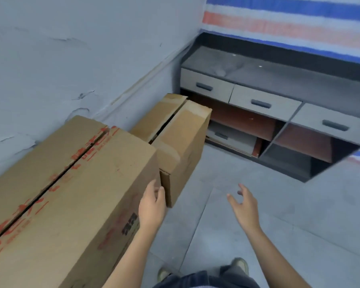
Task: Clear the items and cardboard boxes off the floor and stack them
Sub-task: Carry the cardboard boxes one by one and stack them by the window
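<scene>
2 brown cardboard boxes sit along the pale, cracked wall on the left side of the frame. The big box (67,196) fills the lower left. It is long, with smooth sides, red printing on top and a dark slit running down the middle where its flaps meet. The smaller box (175,138) stands just past it, near the middle of the frame. Its top flaps are bent and do not close flat, and shiny tape bands cross them.

The left hand (152,206) is open, with its fingers lying against the right end corner of the big box. It is not wrapped around anything. The right hand (242,206) is open too, fingers spread and a little curled, out in the air over the floor (279,215), well apart from both boxes.

The floor is gray tile, smooth, with thin lines between the tiles. It looks bare from the boxes over to the right edge. In the upper right is a low dark cabinet (279,84) with 3 light drawers and open shelves under them. The smaller box may touch its left end, but that corner is hard to see. Behind it hangs a sheet (289,19) striped blue, white and orange. 2 shoes (240,267) show at the bottom edge
</scene>
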`<state>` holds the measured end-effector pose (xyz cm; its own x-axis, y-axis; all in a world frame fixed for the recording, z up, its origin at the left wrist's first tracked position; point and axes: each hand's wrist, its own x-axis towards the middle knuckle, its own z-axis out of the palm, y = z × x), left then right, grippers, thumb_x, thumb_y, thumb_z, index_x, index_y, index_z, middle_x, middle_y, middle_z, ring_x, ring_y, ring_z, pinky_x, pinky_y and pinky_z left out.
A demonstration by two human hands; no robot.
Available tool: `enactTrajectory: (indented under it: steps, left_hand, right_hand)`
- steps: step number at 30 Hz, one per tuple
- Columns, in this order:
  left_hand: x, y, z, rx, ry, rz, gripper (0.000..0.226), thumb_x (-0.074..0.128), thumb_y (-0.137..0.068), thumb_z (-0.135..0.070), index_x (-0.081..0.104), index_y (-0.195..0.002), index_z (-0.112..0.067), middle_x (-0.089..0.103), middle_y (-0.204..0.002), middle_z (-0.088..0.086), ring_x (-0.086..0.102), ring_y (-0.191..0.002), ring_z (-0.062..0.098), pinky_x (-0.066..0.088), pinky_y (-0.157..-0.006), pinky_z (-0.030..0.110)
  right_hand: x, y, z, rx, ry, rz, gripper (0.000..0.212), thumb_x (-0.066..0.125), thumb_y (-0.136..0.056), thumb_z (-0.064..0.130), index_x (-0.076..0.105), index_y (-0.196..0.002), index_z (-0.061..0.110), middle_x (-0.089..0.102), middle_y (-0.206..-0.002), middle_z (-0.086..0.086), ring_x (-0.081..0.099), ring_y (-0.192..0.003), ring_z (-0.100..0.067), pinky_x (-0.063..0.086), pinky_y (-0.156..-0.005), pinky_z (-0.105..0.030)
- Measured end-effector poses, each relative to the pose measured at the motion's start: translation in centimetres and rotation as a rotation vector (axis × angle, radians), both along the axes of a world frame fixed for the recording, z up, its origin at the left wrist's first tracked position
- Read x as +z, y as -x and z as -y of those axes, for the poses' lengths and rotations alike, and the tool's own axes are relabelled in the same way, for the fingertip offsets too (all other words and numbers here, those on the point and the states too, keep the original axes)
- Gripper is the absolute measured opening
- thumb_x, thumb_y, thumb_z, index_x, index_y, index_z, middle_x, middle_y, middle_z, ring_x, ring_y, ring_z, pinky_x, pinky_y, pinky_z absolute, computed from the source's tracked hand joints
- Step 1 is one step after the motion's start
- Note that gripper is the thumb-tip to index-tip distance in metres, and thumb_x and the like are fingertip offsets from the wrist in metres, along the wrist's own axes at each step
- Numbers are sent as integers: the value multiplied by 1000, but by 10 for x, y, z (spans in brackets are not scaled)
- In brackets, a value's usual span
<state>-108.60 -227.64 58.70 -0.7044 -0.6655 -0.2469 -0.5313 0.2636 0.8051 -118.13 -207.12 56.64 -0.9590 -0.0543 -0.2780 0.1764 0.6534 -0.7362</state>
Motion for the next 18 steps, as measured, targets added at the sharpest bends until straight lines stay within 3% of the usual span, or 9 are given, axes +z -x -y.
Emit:
enactTrajectory:
  steps: [3,6,9,13,15,18]
  left_hand:
    - [-10,27,-40,-139,-120,135,40,40,-99,-27,44,-137,-14,54,-131,5,52,-118,23,40,-90,30]
    - [-17,59,-87,-221,-158,189,35,41,-98,-22,51,-130,-11,58,-125,10,56,-109,24,43,-88,31]
    - [-18,98,-153,-316,-173,185,34,42,-98,-19,53,-127,-8,61,-120,14,59,-97,26,44,-81,30]
    - [-22,144,-258,-500,-175,158,31,40,-99,-16,54,-124,-4,59,-118,16,55,-105,28,38,-80,28]
    - [-27,161,-314,-614,-171,161,24,41,-98,-14,57,-114,-5,59,-112,17,53,-95,24,36,-76,25]
    - [-26,183,-397,-806,-129,161,28,42,-97,-15,58,-118,-4,61,-115,14,53,-94,21,36,-77,24]
  right_hand:
    - [-11,0,-43,-75,13,71,54,59,-90,22,41,-138,6,49,-131,-20,45,-122,-30,34,-102,-35]
    - [-12,9,-100,-153,9,60,50,56,-91,26,43,-136,8,46,-134,-18,40,-127,-30,32,-106,-36]
    - [-10,24,-171,-305,25,34,45,54,-93,27,47,-133,8,44,-136,-16,38,-128,-29,31,-107,-36]
    - [-12,34,-269,-458,33,11,43,53,-93,28,49,-131,8,42,-136,-16,35,-130,-28,30,-105,-34]
    - [-8,29,-319,-564,27,-12,42,52,-94,29,49,-130,8,41,-137,-15,34,-130,-28,31,-103,-32]
    - [-3,8,-392,-776,17,-54,42,53,-93,28,50,-130,8,43,-136,-15,36,-128,-28,31,-103,-32]
